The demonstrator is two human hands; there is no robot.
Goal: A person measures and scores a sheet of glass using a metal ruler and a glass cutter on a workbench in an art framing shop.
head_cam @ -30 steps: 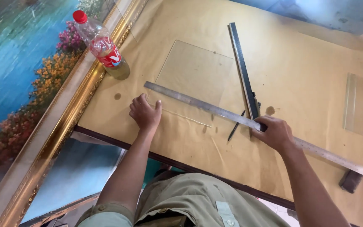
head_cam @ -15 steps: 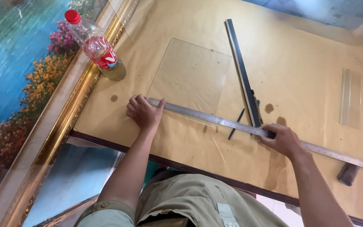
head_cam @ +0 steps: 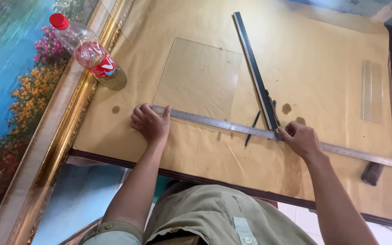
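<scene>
A long steel ruler (head_cam: 232, 127) lies across the near edge of a clear glass pane (head_cam: 199, 78) on a paper-covered table (head_cam: 323, 59). My left hand (head_cam: 150, 123) presses on the ruler's left end, fingers spread flat. My right hand (head_cam: 299, 138) rests on the ruler further right, fingertips pinching its edge. A dark pen-like tool (head_cam: 252, 128) lies just beyond the ruler between my hands. A black straightedge (head_cam: 255, 68) runs from the far side down to the ruler beside my right hand.
A plastic bottle (head_cam: 89, 51) with a red cap and red label stands at the table's left edge. A gilt-framed painting (head_cam: 28, 113) leans along the left. A narrow glass strip (head_cam: 371, 90) lies at the right. A wooden handle (head_cam: 372, 173) sits near the right front corner.
The ruler has slid toward the near edge of the glass pane, and both hands have moved with it and settled onto it.
</scene>
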